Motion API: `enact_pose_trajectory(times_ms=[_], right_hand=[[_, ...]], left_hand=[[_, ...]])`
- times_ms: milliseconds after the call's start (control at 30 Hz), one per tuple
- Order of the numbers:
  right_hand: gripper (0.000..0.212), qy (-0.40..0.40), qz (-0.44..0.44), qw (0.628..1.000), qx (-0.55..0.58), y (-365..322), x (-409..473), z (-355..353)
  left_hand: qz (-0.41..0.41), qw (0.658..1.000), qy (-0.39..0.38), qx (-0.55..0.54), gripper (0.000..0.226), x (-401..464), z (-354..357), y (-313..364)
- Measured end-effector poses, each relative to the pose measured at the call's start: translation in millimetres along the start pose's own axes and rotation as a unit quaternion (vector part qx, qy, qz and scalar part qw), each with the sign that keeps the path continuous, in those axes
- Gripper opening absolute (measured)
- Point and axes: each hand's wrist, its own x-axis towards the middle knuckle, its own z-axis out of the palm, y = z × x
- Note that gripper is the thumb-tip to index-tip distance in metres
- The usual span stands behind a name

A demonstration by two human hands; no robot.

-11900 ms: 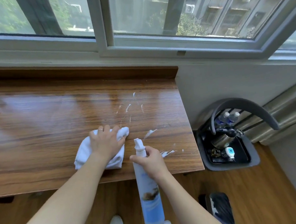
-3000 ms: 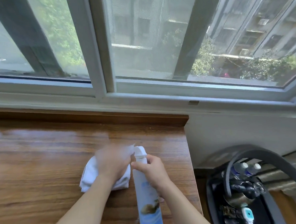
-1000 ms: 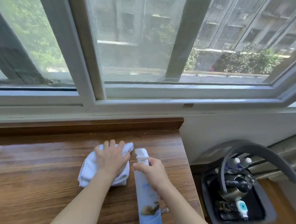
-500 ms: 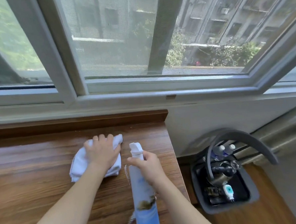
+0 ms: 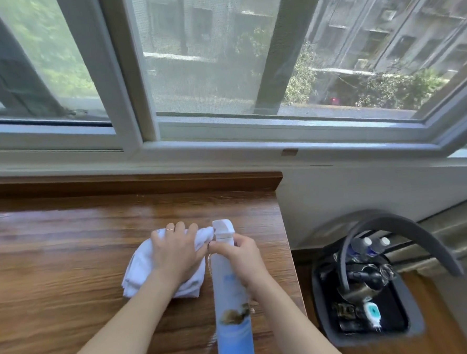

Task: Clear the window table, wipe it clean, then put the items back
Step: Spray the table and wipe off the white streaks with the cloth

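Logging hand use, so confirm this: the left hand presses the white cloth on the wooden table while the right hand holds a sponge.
Not quite. In the head view the right hand holds a spray bottle, not a sponge. The rest stands: the left hand presses the white cloth on the wooden table.

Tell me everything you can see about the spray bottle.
The spray bottle is a tall, slim, translucent plastic bottle with a white nozzle head, a blue lower part and a brownish picture on its label. The right hand grips its neck, holding it above the wooden table, beside the white cloth.
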Motion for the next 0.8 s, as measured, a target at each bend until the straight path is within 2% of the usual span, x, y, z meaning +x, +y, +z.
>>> enact_pose_trajectory(times_ms=[200,400,700,800], right_hand=[[0.027,0.003,0.005,1.000,0.020,4.1,3.7,-4.8],[0.026,0.017,0.001,0.999,0.039,3.6,-4.1,-15.5],[0.028,0.033,-0.022,0.999,0.008,8.0,-18.5,-21.6],[0.028,0.031,-0.024,0.999,-0.005,7.7,-21.0,-21.8]], left_hand=[[-0.010,0.998,-0.056,0.014,0.044,55.8,17.3,-4.3],[-0.035,0.987,-0.146,0.051,0.039,79.1,14.2,1.9],[-0.052,0.991,-0.118,0.021,0.033,33.2,-3.6,15.9],[-0.046,0.996,-0.077,0.002,0.038,-0.4,-11.7,23.7]])
